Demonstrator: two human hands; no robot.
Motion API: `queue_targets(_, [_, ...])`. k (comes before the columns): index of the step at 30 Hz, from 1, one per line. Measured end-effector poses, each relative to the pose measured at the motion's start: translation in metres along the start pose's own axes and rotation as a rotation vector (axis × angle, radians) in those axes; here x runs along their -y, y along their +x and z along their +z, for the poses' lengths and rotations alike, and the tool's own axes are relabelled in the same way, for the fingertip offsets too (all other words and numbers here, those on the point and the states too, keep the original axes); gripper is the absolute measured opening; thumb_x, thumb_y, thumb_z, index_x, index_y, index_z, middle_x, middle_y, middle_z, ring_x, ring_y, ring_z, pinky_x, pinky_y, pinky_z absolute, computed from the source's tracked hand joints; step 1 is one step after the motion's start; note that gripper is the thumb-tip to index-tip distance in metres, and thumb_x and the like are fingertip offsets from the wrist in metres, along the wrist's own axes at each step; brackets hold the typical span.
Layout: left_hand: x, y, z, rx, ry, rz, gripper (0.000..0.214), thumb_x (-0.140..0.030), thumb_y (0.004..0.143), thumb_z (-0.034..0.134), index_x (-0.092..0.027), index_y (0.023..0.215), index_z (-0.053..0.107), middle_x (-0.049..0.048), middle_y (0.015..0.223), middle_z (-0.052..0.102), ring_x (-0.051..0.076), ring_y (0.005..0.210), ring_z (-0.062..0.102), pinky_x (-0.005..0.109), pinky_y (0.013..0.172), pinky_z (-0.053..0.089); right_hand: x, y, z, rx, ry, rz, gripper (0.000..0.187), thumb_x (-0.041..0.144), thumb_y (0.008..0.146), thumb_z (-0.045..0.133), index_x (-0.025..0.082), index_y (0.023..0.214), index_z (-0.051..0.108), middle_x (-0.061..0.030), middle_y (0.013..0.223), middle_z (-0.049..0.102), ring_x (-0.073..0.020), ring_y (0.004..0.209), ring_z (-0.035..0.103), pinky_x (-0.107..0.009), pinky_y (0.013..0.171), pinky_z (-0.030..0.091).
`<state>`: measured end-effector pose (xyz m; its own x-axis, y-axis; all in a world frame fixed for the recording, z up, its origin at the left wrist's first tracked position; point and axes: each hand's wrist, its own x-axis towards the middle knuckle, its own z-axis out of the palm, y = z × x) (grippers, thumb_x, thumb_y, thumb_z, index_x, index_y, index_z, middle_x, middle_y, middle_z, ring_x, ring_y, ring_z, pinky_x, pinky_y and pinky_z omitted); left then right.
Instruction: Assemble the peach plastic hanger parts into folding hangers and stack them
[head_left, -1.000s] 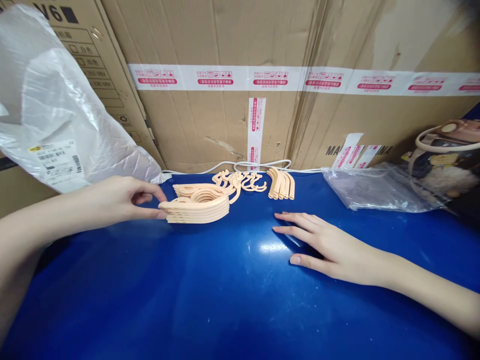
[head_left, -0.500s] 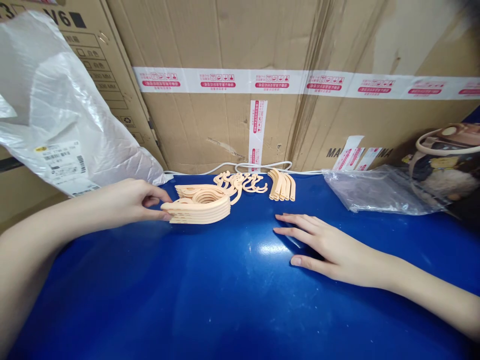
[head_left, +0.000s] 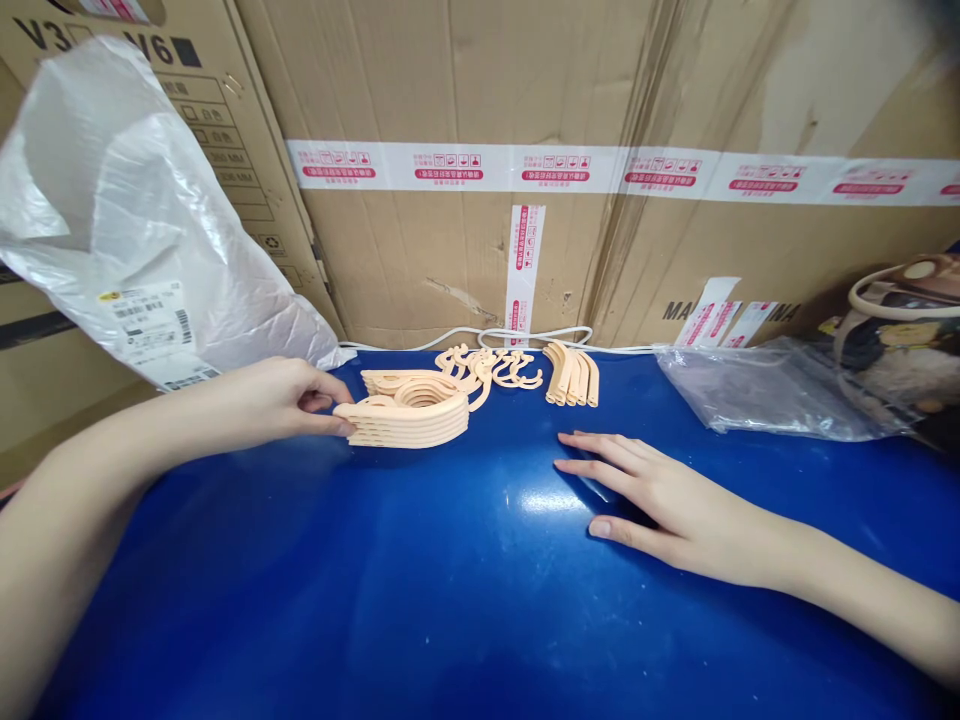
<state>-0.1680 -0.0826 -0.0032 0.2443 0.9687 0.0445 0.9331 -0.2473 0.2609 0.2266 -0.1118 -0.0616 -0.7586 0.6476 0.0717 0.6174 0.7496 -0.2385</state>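
A stack of peach plastic hangers lies on the blue table near its back. My left hand pinches the stack's left end between thumb and fingers. Behind the stack lies a loose pile of small peach hooks, and to their right a row of curved peach bars. My right hand rests flat on the table, fingers stretched out, holding nothing, a short way in front of the curved bars.
Large taped cardboard boxes wall off the back. A white plastic bag leans at the left, a clear plastic bag lies at the right, with a lidded bottle behind it. A white cable runs along the boxes.
Hands and parts have hardly moved; the whole view shifted slightly as my head turned. My left hand keeps its pinch on the stack.
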Motion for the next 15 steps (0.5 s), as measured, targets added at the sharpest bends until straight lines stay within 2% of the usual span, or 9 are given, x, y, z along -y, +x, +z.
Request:
queue_targets(2, [-0.002, -0.001, -0.007, 0.171, 0.006, -0.011, 0.037, -0.056, 0.071, 0.063, -0.022, 0.082, 0.073, -0.0057, 0.056, 0.036, 0.013, 0.052, 0.038, 0.021, 0.049, 0.027, 0.000, 0.000, 0.000, 0.002, 0.004, 0.002, 0.053, 0.049, 0.093, 0.047, 0.026, 0.141, 0.042, -0.0087, 0.151, 0.033, -0.0306, 0.136, 0.032, -0.053, 0.107, 0.035])
queue_targets(3, [-0.003, -0.002, -0.011, 0.208, -0.004, -0.034, 0.042, -0.058, 0.071, 0.063, -0.022, 0.090, 0.072, -0.0057, 0.058, 0.038, 0.013, 0.053, 0.039, 0.021, 0.050, 0.029, 0.000, 0.000, 0.000, 0.005, 0.002, 0.004, 0.053, 0.049, 0.093, 0.047, 0.026, 0.141, 0.042, -0.0085, 0.151, 0.033, -0.0304, 0.136, 0.032, -0.052, 0.107, 0.034])
queue_targets(6, [0.000, -0.004, -0.019, 0.117, -0.091, -0.095, 0.054, -0.065, 0.074, 0.056, -0.022, 0.104, 0.067, -0.0036, 0.066, 0.052, 0.016, 0.060, 0.048, 0.022, 0.055, 0.037, 0.000, -0.001, 0.000, 0.006, 0.003, 0.001, 0.054, 0.049, 0.093, 0.047, 0.026, 0.141, 0.041, -0.0084, 0.151, 0.033, -0.0303, 0.137, 0.032, -0.052, 0.108, 0.034])
queue_targets(9, [0.008, 0.001, -0.020, -0.058, -0.116, -0.066, 0.055, -0.063, 0.087, 0.038, -0.018, 0.108, 0.063, 0.0017, 0.085, 0.066, 0.020, 0.075, 0.057, 0.027, 0.070, 0.045, -0.001, -0.001, 0.000, 0.000, 0.007, -0.005, 0.054, 0.049, 0.093, 0.048, 0.027, 0.141, 0.042, -0.0083, 0.151, 0.033, -0.0306, 0.136, 0.032, -0.052, 0.107, 0.034])
queue_targets(11, [0.014, 0.007, -0.015, -0.120, -0.081, -0.045, 0.052, -0.059, 0.088, 0.042, -0.017, 0.113, 0.059, 0.0040, 0.100, 0.068, 0.023, 0.088, 0.059, 0.030, 0.079, 0.046, -0.001, -0.001, 0.001, -0.001, 0.004, -0.003, 0.054, 0.049, 0.093, 0.048, 0.027, 0.141, 0.042, -0.0080, 0.151, 0.033, -0.0302, 0.136, 0.033, -0.052, 0.108, 0.034])
queue_targets(15, [0.022, 0.017, 0.002, -0.088, -0.095, -0.002, 0.057, -0.051, 0.082, 0.056, -0.015, 0.126, 0.051, 0.0078, 0.120, 0.064, 0.025, 0.101, 0.060, 0.032, 0.088, 0.046, 0.000, -0.001, 0.001, 0.005, -0.011, 0.002, 0.054, 0.049, 0.093, 0.047, 0.026, 0.141, 0.042, -0.0078, 0.151, 0.033, -0.0292, 0.137, 0.032, -0.051, 0.108, 0.034])
